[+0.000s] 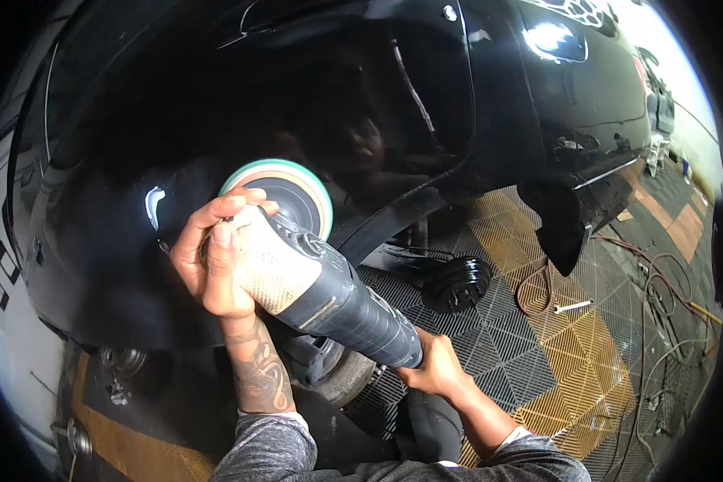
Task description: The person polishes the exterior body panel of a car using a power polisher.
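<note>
A polisher (353, 309) with a pale, worn head and a black body is held in both hands in the head view. My left hand (209, 257) wraps over its head, just beside the round pad. My right hand (435, 365) grips the rear end of the body. The green-edged polishing pad (317, 181) lies against the black car panel (161, 104), above the wheel arch. Part of the pad is hidden behind the polisher's head and my left fingers. Pale streaks and light reflections show on the glossy paint.
Below the arch a dark hub (458, 285) is exposed, with no wheel on it. Hoses (647, 265) coil over the patterned floor tiles (570, 369) at the right, near a pale rod-like tool (573, 306). A round tyre-like object (345, 377) lies under the polisher.
</note>
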`<state>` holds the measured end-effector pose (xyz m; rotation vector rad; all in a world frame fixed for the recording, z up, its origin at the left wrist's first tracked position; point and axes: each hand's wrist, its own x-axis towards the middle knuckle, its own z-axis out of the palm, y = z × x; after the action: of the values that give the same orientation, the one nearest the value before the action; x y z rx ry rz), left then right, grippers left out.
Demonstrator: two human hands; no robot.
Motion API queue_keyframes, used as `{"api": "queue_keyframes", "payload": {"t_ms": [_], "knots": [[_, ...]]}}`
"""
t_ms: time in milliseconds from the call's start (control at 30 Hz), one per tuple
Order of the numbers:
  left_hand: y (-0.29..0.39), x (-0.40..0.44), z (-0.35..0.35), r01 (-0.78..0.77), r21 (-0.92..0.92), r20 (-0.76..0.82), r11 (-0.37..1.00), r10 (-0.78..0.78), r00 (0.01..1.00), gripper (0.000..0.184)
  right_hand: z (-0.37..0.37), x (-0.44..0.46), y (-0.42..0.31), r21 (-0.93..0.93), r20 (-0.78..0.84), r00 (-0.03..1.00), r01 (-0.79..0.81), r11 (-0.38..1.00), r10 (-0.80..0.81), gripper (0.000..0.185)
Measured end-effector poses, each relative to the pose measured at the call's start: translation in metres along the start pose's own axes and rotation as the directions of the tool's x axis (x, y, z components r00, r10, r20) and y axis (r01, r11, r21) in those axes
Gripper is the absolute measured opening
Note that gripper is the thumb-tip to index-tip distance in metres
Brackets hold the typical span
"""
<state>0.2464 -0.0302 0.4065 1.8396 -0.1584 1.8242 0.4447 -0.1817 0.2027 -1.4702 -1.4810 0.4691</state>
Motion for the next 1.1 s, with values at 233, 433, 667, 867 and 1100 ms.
{"api": "queue_keyframes", "payload": {"t_ms": [233, 433, 667, 867, 1100], "knots": [[-0.005, 0.003, 0.07, 0.029, 0.008, 0.137, 1.0, -0.029, 0.99, 0.026, -0.01, -0.034, 0.051, -0.022, -0.101, 0.981, -0.169, 0.985, 0.166, 0.036], [-0.028, 0.023, 0.133, -0.095, -0.135, 0.152, 0.986, 0.116, 0.982, 0.016, -0.016, -0.045, 0.114, 0.928, 0.357, 0.626, -0.157, -0.337, 0.693, 0.051], [-0.005, 0.053, 0.057, -0.117, -0.014, 0.172, 0.993, 0.117, 0.978, 0.019, 0.017, 0.005, 0.005, 0.167, -0.103, 0.986, -0.113, 0.979, 0.131, 0.03], [0.013, 0.059, -0.021, 0.062, -0.024, 0.101, 0.998, -0.06, 0.993, 0.024, 0.038, 0.016, -0.028, 0.22, -0.039, 0.978, 0.209, 0.953, -0.205, 0.073], [0.012, 0.054, -0.018, 0.037, 0.055, 0.211, 0.998, -0.048, 0.976, 0.027, 0.044, 0.005, -0.026, 0.145, 0.034, 0.992, 0.117, 0.982, -0.123, 0.067]]}}
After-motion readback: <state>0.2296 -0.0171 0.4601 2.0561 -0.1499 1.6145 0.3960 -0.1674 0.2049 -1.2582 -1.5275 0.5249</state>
